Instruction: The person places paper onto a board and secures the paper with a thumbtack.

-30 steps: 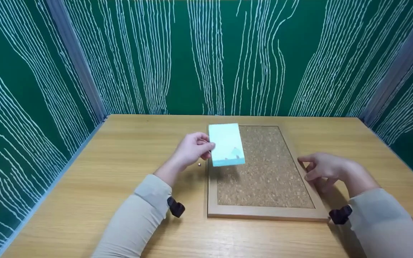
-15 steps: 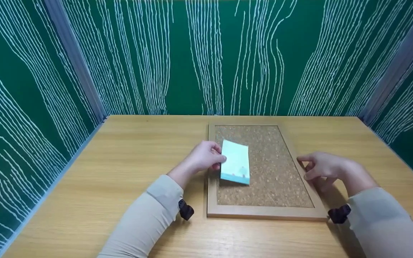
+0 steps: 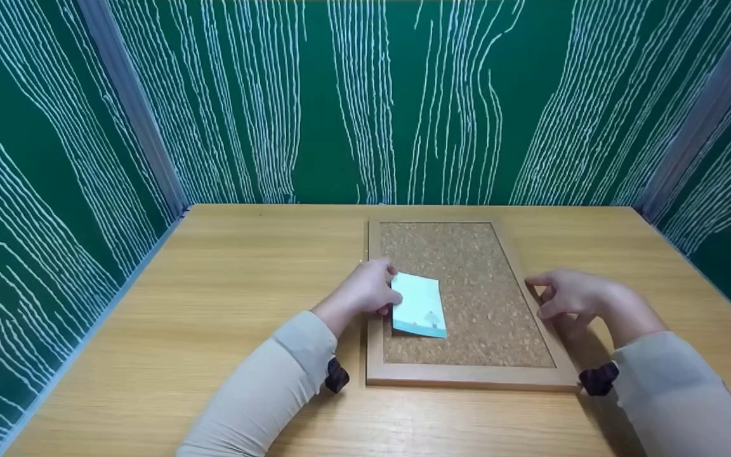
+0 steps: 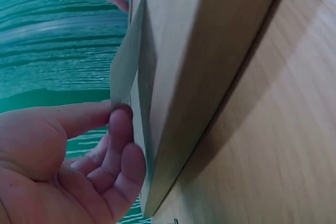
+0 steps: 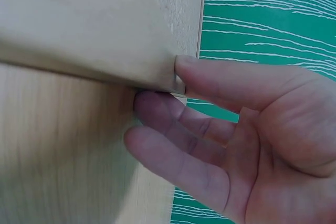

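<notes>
A pale mint sheet of note paper (image 3: 417,303), with a teal band and a small tree drawing at its near end, lies tilted close over the left part of the corkboard (image 3: 473,292). My left hand (image 3: 368,287) pinches the sheet's left edge between thumb and fingers; the left wrist view shows the sheet (image 4: 126,61) bent, rising from the wooden frame (image 4: 184,66). At the board's right side, my right hand (image 3: 573,298) holds the frame edge. In the right wrist view its thumb (image 5: 226,80) lies over the frame edge (image 5: 105,51), with curled fingers beside and below it.
The board lies flat on a light wooden table (image 3: 238,273). A tiny light speck (image 3: 360,261) shows on the table beside my left hand. Green walls (image 3: 315,127) with wavy white lines stand behind and at both sides.
My left hand has brought the sheet down and nearer, slightly right, from above the board's upper left to close over its lower left. My right hand stays at the frame edge.
</notes>
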A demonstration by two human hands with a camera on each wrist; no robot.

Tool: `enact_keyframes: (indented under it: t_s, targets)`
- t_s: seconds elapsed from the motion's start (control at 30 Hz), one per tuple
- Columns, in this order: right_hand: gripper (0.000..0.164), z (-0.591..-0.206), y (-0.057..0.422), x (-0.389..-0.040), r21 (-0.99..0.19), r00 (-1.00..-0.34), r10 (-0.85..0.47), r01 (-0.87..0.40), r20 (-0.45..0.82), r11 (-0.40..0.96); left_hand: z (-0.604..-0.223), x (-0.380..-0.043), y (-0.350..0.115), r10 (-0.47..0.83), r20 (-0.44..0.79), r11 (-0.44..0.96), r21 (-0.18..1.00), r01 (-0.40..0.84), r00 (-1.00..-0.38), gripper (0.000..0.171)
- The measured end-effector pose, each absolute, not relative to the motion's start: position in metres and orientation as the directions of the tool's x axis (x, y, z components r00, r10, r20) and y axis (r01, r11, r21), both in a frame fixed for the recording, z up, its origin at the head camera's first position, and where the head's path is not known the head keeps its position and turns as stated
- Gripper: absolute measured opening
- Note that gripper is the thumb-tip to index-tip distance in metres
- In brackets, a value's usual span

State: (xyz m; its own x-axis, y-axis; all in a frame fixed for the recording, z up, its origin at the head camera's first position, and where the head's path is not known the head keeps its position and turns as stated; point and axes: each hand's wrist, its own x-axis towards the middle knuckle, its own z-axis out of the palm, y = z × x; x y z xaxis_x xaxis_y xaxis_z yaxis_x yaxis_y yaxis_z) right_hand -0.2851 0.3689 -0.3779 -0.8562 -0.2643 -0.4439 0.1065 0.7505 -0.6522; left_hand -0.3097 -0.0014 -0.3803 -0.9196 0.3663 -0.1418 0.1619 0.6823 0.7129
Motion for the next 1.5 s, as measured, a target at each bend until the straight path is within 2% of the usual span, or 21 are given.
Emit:
enact_keyframes:
  t_s: [0.17,0.27,0.67,0.8,0.93,1.33,1.5]
  targets:
    - [0.082,-0.378,0.369,-0.285,-0.648,-0.856,-0.263,0.105,-0.446,0.754,-0.384,-0.309,0.003,0.402,-0.105,0.746,0.614,0.258,-0.91,0.018]
    - [0.082,-0.378,0.368,-0.285,-0.647,-0.854,-0.269,0.1,-0.445,0.756,-0.385,-0.308,0.005,0.407,-0.104,0.76,0.59,0.274,-0.907,0.012]
    - [0.081,-0.377,0.368,-0.285,-0.638,-0.858,-0.262,0.096,-0.443,0.764,-0.384,-0.305,0.012,0.426,-0.159,0.79,0.545,0.281,-0.89,0.014]
    - [0.082,-0.377,0.368,-0.285,-0.639,-0.854,-0.266,0.097,-0.447,0.763,-0.386,-0.304,0.016,0.434,-0.137,0.829,0.449,0.334,-0.891,0.012]
    - [0.083,-0.377,0.368,-0.284,-0.644,-0.849,-0.269,0.105,-0.455,0.758,-0.386,-0.302,0.02,0.423,-0.122,0.863,0.357,0.358,-0.898,0.017]
    - [0.081,-0.377,0.368,-0.285,-0.636,-0.855,-0.269,0.088,-0.443,0.767,-0.385,-0.299,0.023,0.403,-0.137,0.881,0.327,0.343,-0.905,0.01]
    - [0.075,-0.376,0.371,-0.285,-0.6,-0.868,-0.265,0.046,-0.419,0.798,-0.381,-0.3,0.021,0.403,-0.131,0.87,0.364,0.334,-0.906,0.022]
